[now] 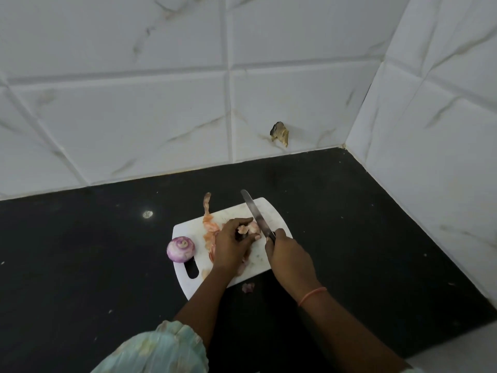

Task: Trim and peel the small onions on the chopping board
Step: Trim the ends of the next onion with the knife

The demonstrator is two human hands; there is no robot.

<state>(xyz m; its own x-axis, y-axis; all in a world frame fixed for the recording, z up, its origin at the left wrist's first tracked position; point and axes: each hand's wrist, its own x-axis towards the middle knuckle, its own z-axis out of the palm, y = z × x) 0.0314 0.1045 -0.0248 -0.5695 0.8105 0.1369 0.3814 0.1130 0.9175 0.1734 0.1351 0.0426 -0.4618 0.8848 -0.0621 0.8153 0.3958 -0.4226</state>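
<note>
My only view: head camera, looking steeply down at black counter (80, 265), facing tiled back-right corner.

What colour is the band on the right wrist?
Orange-pink, on the wrist band; the head view shows it.

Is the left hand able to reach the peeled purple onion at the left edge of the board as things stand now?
Probably yes. The peeled onion sits just left of the left hand at the chopping board's edge, with only loose peels between them. But that hand already holds a small onion piece, so it must release it first.
</note>
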